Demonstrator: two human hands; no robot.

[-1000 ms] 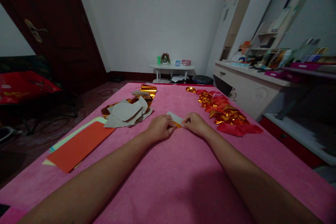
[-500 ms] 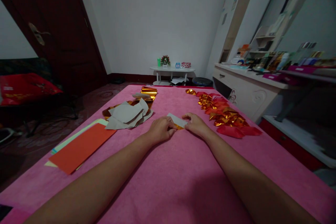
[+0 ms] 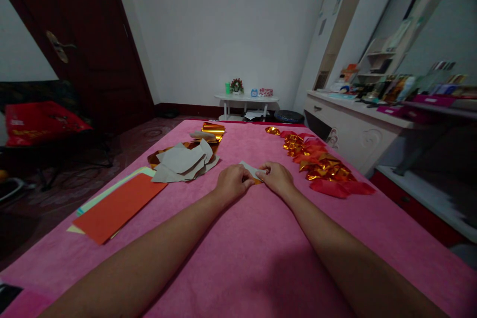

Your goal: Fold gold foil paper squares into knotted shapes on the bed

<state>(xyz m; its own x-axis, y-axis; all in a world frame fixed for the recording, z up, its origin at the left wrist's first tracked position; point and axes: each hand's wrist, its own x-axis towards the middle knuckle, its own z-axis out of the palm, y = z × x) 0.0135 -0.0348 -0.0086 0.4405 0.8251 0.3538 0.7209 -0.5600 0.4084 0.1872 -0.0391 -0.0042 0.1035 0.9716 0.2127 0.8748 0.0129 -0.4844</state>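
Between my two hands lies a small sheet of foil paper (image 3: pixel 250 168), pale on its upper face, with a golden strip folded along the near edge. My left hand (image 3: pixel 234 182) is closed on its left end, thumb and fingers pinching near the fold. On the other end my right hand (image 3: pixel 276 177) is closed too, its thumb and fingertips on the paper. Left of my hands, pale-backed foil sheets (image 3: pixel 182 161) lie in a loose pile. To the right is a heap of folded gold and red paper pieces (image 3: pixel 324 164).
A pink cloth (image 3: pixel 238 248) covers the table. Orange paper (image 3: pixel 119 208) lies over pale sheets at the left, and a gold foil roll (image 3: pixel 213 130) at the far left. Beyond stand a small white table (image 3: pixel 246 98) and, at right, a dresser (image 3: pixel 354 124) crowded with bottles.
My right hand has shifted slightly left and its fingers have come over the paper, closer to my left hand. Less of the pale face and golden strip shows. The whole view has shifted a little.
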